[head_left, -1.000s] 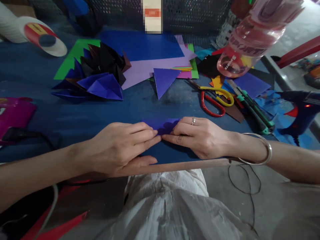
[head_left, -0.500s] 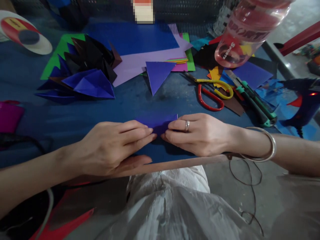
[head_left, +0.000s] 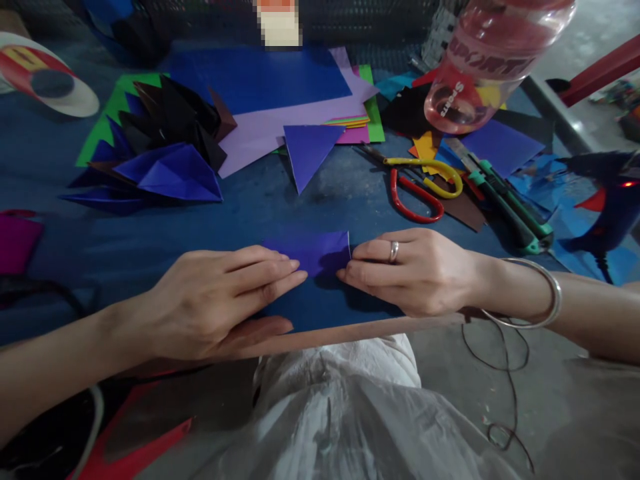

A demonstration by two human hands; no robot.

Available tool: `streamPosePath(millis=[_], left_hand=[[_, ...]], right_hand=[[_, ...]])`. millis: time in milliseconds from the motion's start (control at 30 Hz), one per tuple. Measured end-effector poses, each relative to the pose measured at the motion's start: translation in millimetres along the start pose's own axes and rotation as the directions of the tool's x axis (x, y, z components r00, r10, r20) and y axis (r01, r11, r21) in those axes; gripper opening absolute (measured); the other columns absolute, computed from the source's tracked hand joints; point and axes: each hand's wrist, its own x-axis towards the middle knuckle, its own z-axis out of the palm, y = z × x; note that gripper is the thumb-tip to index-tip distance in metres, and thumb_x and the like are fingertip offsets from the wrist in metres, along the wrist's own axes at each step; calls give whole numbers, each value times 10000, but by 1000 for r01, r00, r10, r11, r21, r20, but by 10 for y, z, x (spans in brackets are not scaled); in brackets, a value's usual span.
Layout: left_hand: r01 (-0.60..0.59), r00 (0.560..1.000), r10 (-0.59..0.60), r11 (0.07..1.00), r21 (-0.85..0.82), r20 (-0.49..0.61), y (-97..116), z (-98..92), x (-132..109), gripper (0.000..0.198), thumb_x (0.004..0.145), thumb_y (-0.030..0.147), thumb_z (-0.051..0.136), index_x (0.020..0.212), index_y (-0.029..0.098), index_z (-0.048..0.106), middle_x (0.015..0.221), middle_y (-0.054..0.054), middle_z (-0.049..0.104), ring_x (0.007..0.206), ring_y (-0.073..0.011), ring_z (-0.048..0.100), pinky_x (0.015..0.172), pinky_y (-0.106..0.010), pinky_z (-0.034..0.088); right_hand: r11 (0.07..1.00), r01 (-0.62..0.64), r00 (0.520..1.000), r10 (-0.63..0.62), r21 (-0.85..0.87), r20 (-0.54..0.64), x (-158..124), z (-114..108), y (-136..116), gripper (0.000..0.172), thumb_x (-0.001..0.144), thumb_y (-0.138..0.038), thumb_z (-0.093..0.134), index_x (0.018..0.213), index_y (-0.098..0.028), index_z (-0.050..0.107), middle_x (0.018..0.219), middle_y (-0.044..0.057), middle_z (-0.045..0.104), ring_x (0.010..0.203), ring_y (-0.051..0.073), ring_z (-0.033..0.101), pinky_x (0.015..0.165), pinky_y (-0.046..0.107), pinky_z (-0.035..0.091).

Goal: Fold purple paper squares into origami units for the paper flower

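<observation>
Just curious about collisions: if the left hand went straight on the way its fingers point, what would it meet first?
Across the purple paper, probably the right hand, though exact heights are hard to judge.

Your scene is rather dim; the grey surface (head_left: 600, 33) at the upper right looks the palest. A soft shadow lies beside your right hand (head_left: 410, 270), over the purple paper (head_left: 315, 250) and the blue table (head_left: 240, 223). You can notice small glare on the ring (head_left: 394, 251), the bracelet (head_left: 557, 291) and the pink bottle (head_left: 495, 67), which the wide lens stretches. At the top, one block (head_left: 281, 28) is coarsely pixelated.
</observation>
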Motion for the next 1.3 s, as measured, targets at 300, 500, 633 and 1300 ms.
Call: streamPosePath(millis=[300,500,633,1300], left_hand=[[8,1000,-8,1000,-22,0,3,-1,23,520,1076,313,557,1585,213,531,1326,-73,780,1212,-260,727,980,-370,649],[20,1000,-21,999,-48,-20,43,-74,100,441,1059,287,599,1491,200,621,1247,-77,809,1149,-247,760,955,-342,657],[43,997,-46,998,-46,-60,31,-32,102,361,1064,296,581,1394,201,691,1227,-82,810,1128,-237,763,902,-325,648],[577,760,-563,354,-736,325,-420,-356,700,548,823,703,769,1043,202,790,1067,-76,814,986,-257,762,876,-380,635]], right_hand=[[992,94,992,-100,-83,-70,-96,-72,8,377,1118,-115,413,940,-162,742,968,63,742,931,196,685,705,335,573],[995,79,983,-87,-57,-160,-146,-30,41,351,1076,-104,469,829,-199,699,872,47,725,834,189,664,659,323,539],[989,-132,934,146,65,-325,-70,6,83,344,1003,-14,402,950,-193,691,947,68,722,868,184,660,730,307,550],[870,-428,896,443,244,-8,706,-62,126,156,951,-71,642,1059,-178,674,1030,66,749,980,226,675,883,351,451]])
